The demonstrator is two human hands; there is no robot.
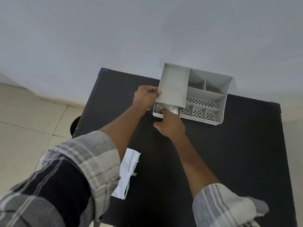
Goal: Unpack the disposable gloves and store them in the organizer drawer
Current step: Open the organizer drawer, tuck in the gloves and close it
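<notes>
The gloves (173, 109) were already being pressed into the open drawer (158, 114) by the right hand (170, 126), fingers grasping them. The organizer (211, 95) was gripped at nine o'clock by the left hand (145, 97); drawer closing remained, the emptied packet (127, 172) lying at six o'clock on the tabletop (229, 153).

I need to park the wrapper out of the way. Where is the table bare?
Bare: the table's right half, below the organizer and right of the right hand. Crowded: around the drawer, where the left hand steadies the organizer; the wrapper lies between the forearms.

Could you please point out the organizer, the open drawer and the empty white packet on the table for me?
organizer (207, 95): head view, on the middle divider wall.
drawer (157, 114): head view, on its front wall.
white packet (125, 173): head view, on its flat middle.
</notes>
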